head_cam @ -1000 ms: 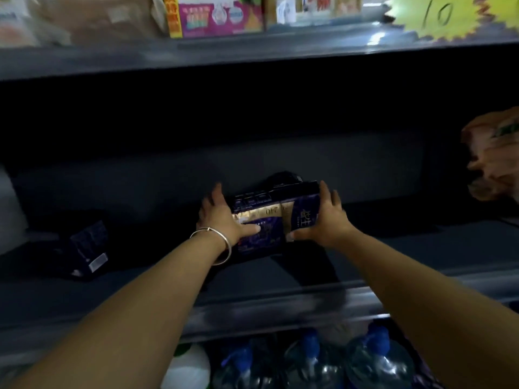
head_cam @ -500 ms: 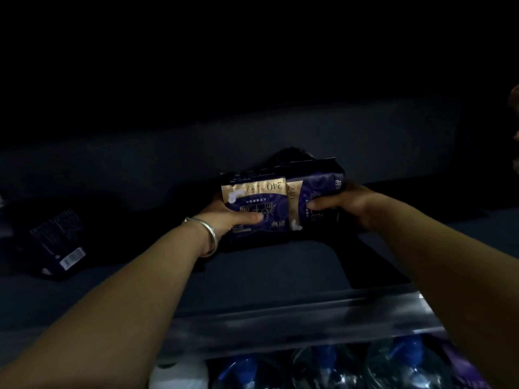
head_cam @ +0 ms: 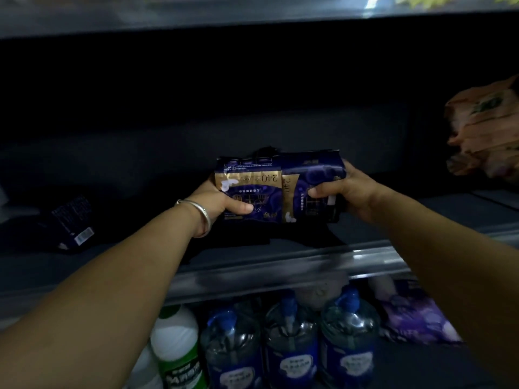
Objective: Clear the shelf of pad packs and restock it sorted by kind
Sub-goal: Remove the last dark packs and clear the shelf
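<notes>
Both hands clamp a pair of purple-and-gold pad packs point(head_cam: 276, 189) at the centre of the dark shelf point(head_cam: 280, 262). The left hand point(head_cam: 217, 202), a silver bangle point(head_cam: 200, 217) on its wrist, has its grip curled round the left end, thumb pressed across the front face at about 8 o'clock on the packs. The right hand point(head_cam: 341, 192) wraps the right end, thumb pinching the front at 3 o'clock, fingers hidden behind. The packs stand side by side with print upside down, the figure 240 legible; whether their bottom edge touches the shelf board I cannot tell, as shadow fills the gap.

The shelf's metal front lip runs just below the packs, from 8 o'clock to 3 o'clock. A dark pack with a barcode point(head_cam: 71, 221) lies tilted well apart at 9 o'clock, with bare board between it and the hands. An orange package point(head_cam: 486, 127) sits blurred at 2 o'clock. Beneath the lip stand three blue-capped water jugs point(head_cam: 289, 341), a green-and-white bottle point(head_cam: 177, 349) and a purple pack point(head_cam: 418, 315).
</notes>
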